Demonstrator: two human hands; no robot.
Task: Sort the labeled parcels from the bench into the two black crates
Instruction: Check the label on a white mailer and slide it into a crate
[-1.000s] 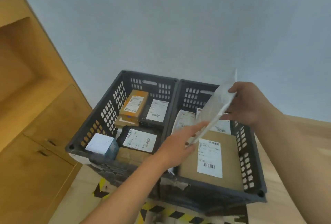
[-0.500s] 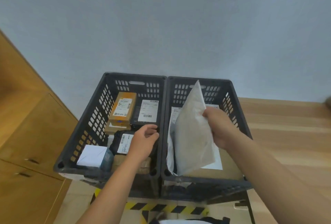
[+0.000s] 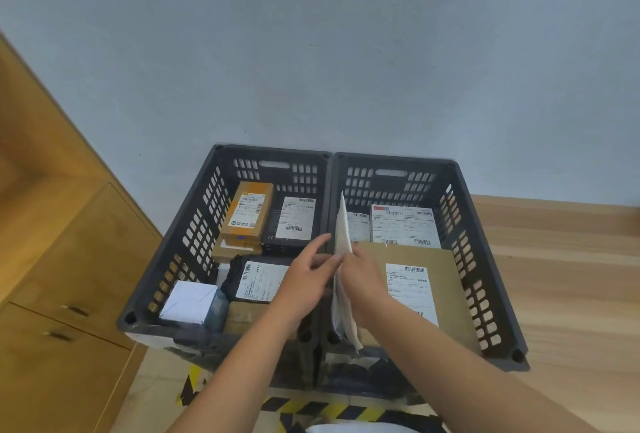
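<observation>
Right hand grips the white mailer upright — left hand touches it.

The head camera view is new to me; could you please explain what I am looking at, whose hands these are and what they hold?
There is no machine: the grip here is a person's two bare hands. The picture comes from a camera worn on that person's head, looking forward and down. Two black crates stand side by side, the left crate and the right crate, both holding labeled parcels. The right hand holds a white mailer upright on its edge inside the right crate, beside a flat brown carton. The left hand, fingers straight, seems to touch it from the other side.
</observation>
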